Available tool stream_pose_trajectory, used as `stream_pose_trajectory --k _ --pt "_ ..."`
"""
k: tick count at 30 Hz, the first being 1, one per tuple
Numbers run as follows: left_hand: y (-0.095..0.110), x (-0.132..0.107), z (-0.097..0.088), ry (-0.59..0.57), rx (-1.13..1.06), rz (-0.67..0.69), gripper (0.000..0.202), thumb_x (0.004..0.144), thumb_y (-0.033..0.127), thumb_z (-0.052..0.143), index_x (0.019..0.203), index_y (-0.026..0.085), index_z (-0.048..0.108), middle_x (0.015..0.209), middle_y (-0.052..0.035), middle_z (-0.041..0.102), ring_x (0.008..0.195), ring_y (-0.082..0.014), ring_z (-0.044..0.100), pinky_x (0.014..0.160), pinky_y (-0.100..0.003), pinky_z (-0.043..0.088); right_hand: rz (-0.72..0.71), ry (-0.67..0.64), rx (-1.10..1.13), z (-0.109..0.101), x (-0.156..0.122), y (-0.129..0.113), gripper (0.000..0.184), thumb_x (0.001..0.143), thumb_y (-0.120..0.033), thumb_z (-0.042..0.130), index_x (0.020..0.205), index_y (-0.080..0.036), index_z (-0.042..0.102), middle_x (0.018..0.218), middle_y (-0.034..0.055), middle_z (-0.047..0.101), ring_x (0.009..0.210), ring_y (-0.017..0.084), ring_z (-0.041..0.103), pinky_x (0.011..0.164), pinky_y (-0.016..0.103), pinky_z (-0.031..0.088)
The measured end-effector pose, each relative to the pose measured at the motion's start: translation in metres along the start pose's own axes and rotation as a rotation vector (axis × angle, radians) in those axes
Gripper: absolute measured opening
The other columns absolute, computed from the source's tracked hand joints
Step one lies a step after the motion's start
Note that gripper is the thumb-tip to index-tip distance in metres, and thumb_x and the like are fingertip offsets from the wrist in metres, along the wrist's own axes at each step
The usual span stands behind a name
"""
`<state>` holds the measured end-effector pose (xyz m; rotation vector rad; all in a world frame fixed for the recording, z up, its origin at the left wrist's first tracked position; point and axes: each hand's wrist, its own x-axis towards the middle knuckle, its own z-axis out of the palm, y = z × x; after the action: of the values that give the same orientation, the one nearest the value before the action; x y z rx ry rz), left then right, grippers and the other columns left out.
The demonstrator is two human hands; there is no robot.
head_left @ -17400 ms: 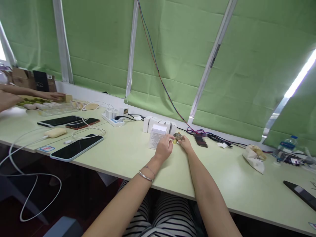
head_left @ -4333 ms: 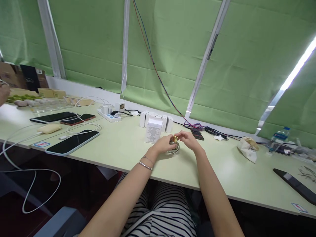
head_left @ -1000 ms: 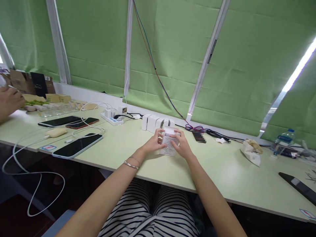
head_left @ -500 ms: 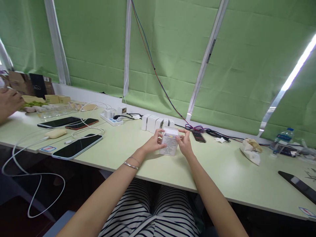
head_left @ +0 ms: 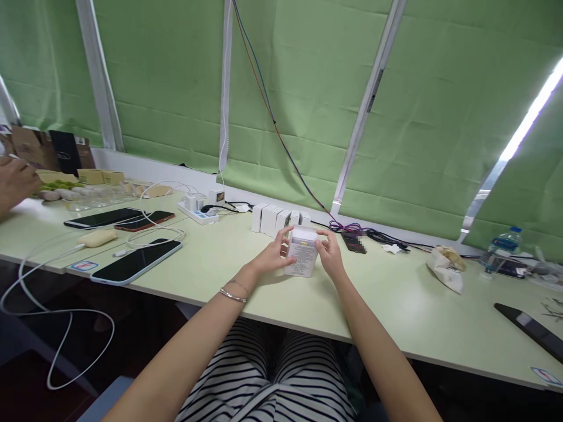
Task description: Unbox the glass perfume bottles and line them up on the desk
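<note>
Box (head_left: 301, 266) with printed front, standing on pale table (head_left: 246, 281), between left hand (head_left: 277, 253) and right hand (head_left: 331, 255), left thumb on the front face, fingers gripping the left side, right fingertips at the upper right edge, white boxes (head_left: 269, 220) behind.

Daylight glare thru blind gap (head_left: 534, 115) far R, sheen on table (head_left: 409, 310), dark below, wide-angle edge distort.
</note>
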<state>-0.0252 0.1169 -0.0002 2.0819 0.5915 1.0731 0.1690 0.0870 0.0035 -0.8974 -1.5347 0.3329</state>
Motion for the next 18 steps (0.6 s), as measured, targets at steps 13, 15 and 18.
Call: stream_pose_trajectory --k 13,15,18 --pt "0.008 -0.001 0.0 -0.021 0.054 -0.015 0.049 0.068 0.028 0.066 0.109 0.023 0.041 0.095 -0.0018 0.054 0.077 -0.0155 0.059 0.067 -0.03 0.051 0.0 -0.01 -0.03 0.004 0.001 0.005 0.028 0.085 -0.045 0.041 0.093 -0.021 0.053 0.082 0.003 0.056 0.074 0.017 0.057 0.066 0.03 0.047" --pt "0.009 -0.001 -0.001 -0.027 0.051 -0.006 0.047 0.068 0.028 0.066 0.108 0.023 0.041 0.096 -0.0024 0.054 0.077 -0.0154 0.059 0.067 -0.03 0.051 -0.001 -0.008 -0.006 0.004 0.001 0.005 0.036 0.084 -0.044 0.043 0.113 -0.023 0.043 0.083 0.0022 0.057 0.073 0.016 0.058 0.066 0.03 0.048" --pt "0.007 0.0 0.0 -0.036 0.054 0.014 0.045 0.069 0.027 0.065 0.106 0.022 0.041 0.098 -0.0033 0.053 0.078 -0.015 0.059 0.068 -0.029 0.051 -0.018 -0.012 -0.004 0.004 0.001 0.001 0.039 0.086 -0.044 0.04 0.118 -0.022 0.042 0.083 0.0023 0.059 0.078 0.017 0.059 0.072 0.032 0.047"
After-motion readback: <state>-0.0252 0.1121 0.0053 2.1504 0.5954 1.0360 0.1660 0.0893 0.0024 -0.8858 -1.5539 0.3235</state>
